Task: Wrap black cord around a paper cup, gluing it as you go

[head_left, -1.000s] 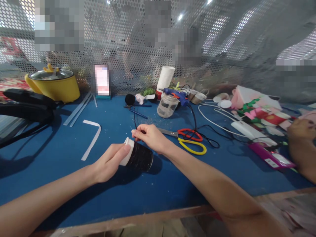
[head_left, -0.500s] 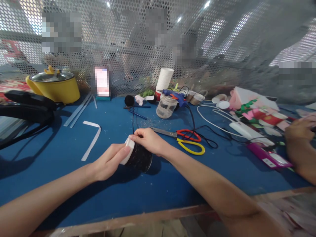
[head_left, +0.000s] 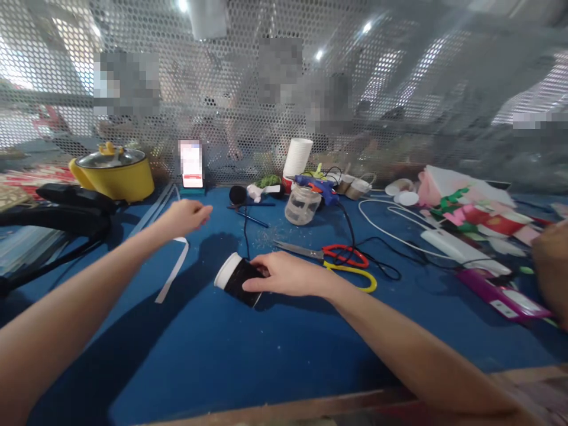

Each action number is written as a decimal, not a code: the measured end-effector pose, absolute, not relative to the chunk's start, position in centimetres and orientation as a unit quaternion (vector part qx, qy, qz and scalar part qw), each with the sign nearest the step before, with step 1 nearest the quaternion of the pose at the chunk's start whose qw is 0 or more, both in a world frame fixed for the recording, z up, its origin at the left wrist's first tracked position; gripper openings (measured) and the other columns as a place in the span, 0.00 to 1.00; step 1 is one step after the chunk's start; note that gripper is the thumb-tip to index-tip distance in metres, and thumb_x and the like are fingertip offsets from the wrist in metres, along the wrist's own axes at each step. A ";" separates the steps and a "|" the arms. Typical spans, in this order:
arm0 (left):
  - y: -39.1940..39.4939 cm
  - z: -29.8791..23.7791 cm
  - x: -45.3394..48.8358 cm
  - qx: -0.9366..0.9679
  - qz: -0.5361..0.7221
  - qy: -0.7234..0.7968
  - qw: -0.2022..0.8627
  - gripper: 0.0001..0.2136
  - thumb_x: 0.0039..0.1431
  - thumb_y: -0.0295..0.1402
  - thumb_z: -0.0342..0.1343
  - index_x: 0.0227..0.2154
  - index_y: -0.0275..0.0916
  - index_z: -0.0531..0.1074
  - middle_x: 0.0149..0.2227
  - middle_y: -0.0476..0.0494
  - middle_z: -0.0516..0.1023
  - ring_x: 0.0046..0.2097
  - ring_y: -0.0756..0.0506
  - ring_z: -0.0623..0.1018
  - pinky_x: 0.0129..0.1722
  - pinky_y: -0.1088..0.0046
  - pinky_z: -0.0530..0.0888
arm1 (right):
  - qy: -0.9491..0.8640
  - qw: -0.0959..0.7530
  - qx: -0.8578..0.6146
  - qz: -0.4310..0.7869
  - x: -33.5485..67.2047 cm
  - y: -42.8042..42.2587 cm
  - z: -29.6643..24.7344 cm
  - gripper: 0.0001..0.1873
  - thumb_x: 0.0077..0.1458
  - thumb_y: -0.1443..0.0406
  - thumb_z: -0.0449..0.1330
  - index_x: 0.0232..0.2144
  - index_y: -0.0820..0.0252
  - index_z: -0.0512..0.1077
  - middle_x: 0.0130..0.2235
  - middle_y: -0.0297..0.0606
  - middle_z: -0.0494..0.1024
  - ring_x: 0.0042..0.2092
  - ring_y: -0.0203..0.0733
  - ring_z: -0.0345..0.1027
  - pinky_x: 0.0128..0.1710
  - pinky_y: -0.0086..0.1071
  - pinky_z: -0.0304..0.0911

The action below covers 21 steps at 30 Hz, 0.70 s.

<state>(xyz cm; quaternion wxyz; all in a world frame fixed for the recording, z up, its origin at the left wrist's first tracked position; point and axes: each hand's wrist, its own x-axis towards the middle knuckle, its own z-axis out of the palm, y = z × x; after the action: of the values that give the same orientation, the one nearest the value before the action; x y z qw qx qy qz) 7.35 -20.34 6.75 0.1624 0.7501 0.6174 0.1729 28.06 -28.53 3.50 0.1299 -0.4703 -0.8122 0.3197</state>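
A paper cup wrapped in black cord (head_left: 235, 278) lies on its side on the blue table (head_left: 248, 361), its white base turned to the left. My right hand (head_left: 284, 275) rests on the cup with fingers curled around its dark side. A thin black cord (head_left: 245, 228) runs from the cup toward a black ball at the back. My left hand (head_left: 184, 216) is stretched out over the table to the upper left, fingers loosely apart and holding nothing, above a white paper strip (head_left: 175, 266).
Red and yellow scissors (head_left: 341, 263) lie right of the cup. A jar (head_left: 302, 205), blue glue gun (head_left: 317, 182), white roll (head_left: 297, 157), phone on a stand (head_left: 191, 165) and yellow pot (head_left: 113, 174) line the mesh wall. Another person's hand (head_left: 550, 266) sits at right among craft papers.
My left hand let go of the cup and reached up and to the left. My right hand shifted from pinching the cord to holding the cup. The view tilted down slightly.
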 end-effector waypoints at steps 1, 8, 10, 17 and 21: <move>-18.8 7.1 6.7 0.743 0.175 0.632 0.133 0.14 0.46 0.39 0.50 0.13 0.37 0.66 0.13 0.51 0.66 0.19 0.51 0.65 0.23 0.77 0.58 | -0.812 0.150 -0.487 0.286 28.3 -28.5 4.1 0.20 0.41 0.48 0.56 0.20 0.61 0.69 0.20 0.34 0.70 0.21 0.35 0.60 0.18 0.27 0.50; -13.4 5.6 2.8 0.723 0.220 0.649 0.088 0.20 0.52 0.38 0.45 0.08 0.35 0.56 0.08 0.59 0.49 0.15 0.57 0.51 0.19 0.80 0.49 | -0.622 0.414 -0.662 0.062 35.8 -24.9 8.7 0.16 0.52 0.55 0.48 0.27 0.62 0.67 0.26 0.41 0.72 0.30 0.43 0.65 0.29 0.34 0.58; -12.8 4.7 2.2 0.711 0.235 0.655 0.100 0.20 0.54 0.38 0.43 0.10 0.35 0.56 0.07 0.60 0.52 0.14 0.58 0.52 0.18 0.80 0.48 | -0.523 0.477 -0.702 0.079 38.2 -23.2 8.5 0.13 0.48 0.57 0.54 0.25 0.62 0.66 0.26 0.41 0.71 0.34 0.44 0.66 0.33 0.35 0.58; -10.7 3.8 0.8 0.675 0.235 0.684 0.144 0.14 0.45 0.25 0.55 0.09 0.33 0.60 0.05 0.59 0.56 0.12 0.58 0.57 0.17 0.81 0.53 | -0.505 0.433 -0.676 0.318 40.3 -19.5 6.0 0.20 0.55 0.58 0.48 0.17 0.63 0.64 0.18 0.39 0.71 0.22 0.37 0.67 0.24 0.33 0.66; -10.6 3.7 0.2 0.666 0.265 0.672 0.185 0.14 0.42 0.23 0.57 0.08 0.32 0.61 0.04 0.58 0.56 0.12 0.56 0.58 0.17 0.80 0.55 | -0.509 0.451 -0.651 0.338 39.6 -19.2 5.7 0.15 0.55 0.65 0.48 0.20 0.64 0.65 0.20 0.38 0.72 0.21 0.33 0.66 0.24 0.30 0.66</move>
<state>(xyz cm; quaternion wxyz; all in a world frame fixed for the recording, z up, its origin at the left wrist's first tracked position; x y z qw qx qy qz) 0.19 -10.60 3.73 0.1853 0.6662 0.6720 0.2650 39.56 -19.21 5.67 0.4514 -0.6507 -0.5085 0.3379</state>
